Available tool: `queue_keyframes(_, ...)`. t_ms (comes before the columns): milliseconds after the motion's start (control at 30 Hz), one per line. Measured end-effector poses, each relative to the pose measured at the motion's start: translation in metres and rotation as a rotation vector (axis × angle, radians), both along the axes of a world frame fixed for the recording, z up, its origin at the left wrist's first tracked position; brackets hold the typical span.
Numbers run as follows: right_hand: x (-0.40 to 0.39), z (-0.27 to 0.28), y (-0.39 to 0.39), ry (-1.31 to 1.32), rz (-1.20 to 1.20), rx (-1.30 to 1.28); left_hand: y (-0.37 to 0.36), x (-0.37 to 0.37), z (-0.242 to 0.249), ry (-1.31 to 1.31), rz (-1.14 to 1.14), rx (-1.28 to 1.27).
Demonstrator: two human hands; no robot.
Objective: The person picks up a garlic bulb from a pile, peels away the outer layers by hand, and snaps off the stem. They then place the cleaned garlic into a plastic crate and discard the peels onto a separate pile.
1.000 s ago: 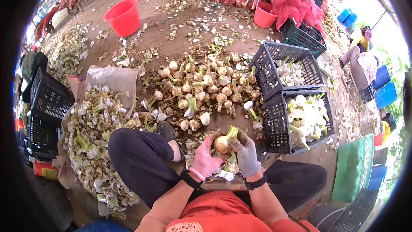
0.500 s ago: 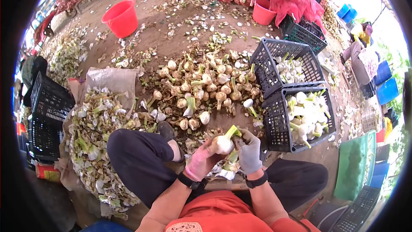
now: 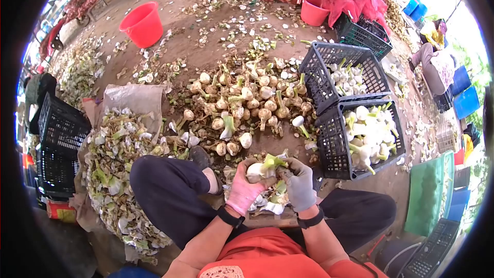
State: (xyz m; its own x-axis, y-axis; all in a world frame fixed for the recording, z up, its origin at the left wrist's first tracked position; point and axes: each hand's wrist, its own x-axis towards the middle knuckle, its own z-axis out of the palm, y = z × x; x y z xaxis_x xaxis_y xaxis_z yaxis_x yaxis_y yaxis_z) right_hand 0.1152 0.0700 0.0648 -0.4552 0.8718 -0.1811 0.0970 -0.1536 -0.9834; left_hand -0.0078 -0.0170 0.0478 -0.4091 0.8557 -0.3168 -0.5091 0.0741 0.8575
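Low in front of me, my left hand (image 3: 244, 189), in a pinkish-white glove, is closed around a white garlic bulb (image 3: 254, 172). Its green outer leaf (image 3: 273, 161) sticks out on the right. My right hand (image 3: 300, 186), in a grey glove, pinches at that leafy stem end, though the fingertips are partly hidden. Peeled garlic skins (image 3: 270, 205) lie beneath both hands. Beyond them is a heap of untrimmed garlic (image 3: 252, 104) with brownish skins and roots.
Two black crates, a front one (image 3: 329, 150) and a rear one (image 3: 315, 78), stand at right with white garlic inside. A skin pile (image 3: 123, 175) lies by my left knee, near stacked black crates (image 3: 60, 139). Red buckets (image 3: 142, 24) stand farther back. A person (image 3: 436, 56) sits at right.
The bulb has tipped and sits lower in my left hand. Its green leaf now appears spread and pulled away from the neck, with my right hand still at it.
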Motion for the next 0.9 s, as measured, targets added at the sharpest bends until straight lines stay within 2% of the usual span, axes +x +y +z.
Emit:
queue_keyframes(33,-0.001,-0.002,0.001,0.000,0.003,-0.001,0.001,-0.001,0.001,0.049,0.026,-0.026)
queue_keyframes(67,-0.003,-0.006,0.003,0.027,-0.005,-0.012,0.000,-0.003,0.004,-0.113,0.032,0.016)
queue_keyframes(100,-0.005,-0.007,0.004,0.054,-0.011,-0.024,-0.002,-0.005,0.001,-0.114,0.036,0.014)
queue_keyframes(133,-0.011,0.002,0.005,0.121,-0.099,-0.131,-0.004,-0.007,-0.004,-0.151,-0.022,0.048)
queue_keyframes(167,-0.010,-0.004,0.012,0.116,-0.097,-0.131,-0.005,-0.008,-0.007,-0.188,-0.082,0.084)
queue_keyframes(200,-0.005,-0.020,0.023,-0.041,-0.106,0.050,-0.006,-0.007,0.005,-0.329,-0.130,0.061)
queue_keyframes(233,0.000,-0.036,0.033,-0.198,-0.117,0.228,-0.007,-0.007,0.004,-0.334,-0.134,0.059)
queue_keyframes(300,0.011,-0.055,0.044,-0.230,-0.150,0.231,-0.011,-0.006,0.003,-0.445,-0.215,0.095)
queue_keyframes(367,0.021,-0.063,0.053,-0.469,-0.077,0.329,-0.010,-0.008,0.001,-0.419,-0.224,0.108)
queue_keyframes(433,0.020,-0.042,0.045,-0.445,0.016,0.425,-0.011,-0.005,-0.006,-0.002,-0.176,0.102)
queue_keyframes(500,0.014,0.000,0.034,-0.162,0.110,0.241,-0.007,-0.003,-0.010,-0.023,-0.162,0.120)
queue_keyframes(533,0.019,0.011,0.030,-0.041,0.145,-0.141,-0.006,-0.002,-0.011,0.000,-0.164,0.133)
queue_keyframes(567,0.020,0.019,0.028,-0.042,0.140,-0.144,-0.005,-0.003,-0.011,0.024,-0.166,0.147)
queue_keyframes(633,0.017,0.030,0.025,-0.129,0.351,0.086,-0.004,-0.005,-0.007,0.090,-0.185,0.104)
queue_keyframes(667,0.019,0.025,0.023,-0.171,0.302,-0.001,-0.005,-0.007,-0.007,0.069,-0.225,0.104)
queue_keyframes(733,0.022,0.022,0.025,-0.195,0.302,0.007,-0.008,-0.009,-0.005,0.051,-0.264,0.103)
queue_keyframes(800,0.021,0.024,0.024,-0.220,0.305,0.015,-0.012,-0.008,-0.002,-0.398,-0.233,0.123)
queue_keyframes(833,0.019,0.028,0.022,-0.263,0.297,0.105,-0.012,-0.008,-0.001,-0.398,-0.234,0.122)
queue_keyframes(900,0.013,0.036,0.016,-0.305,0.288,0.196,-0.013,-0.009,0.000,-0.620,-0.215,0.202)
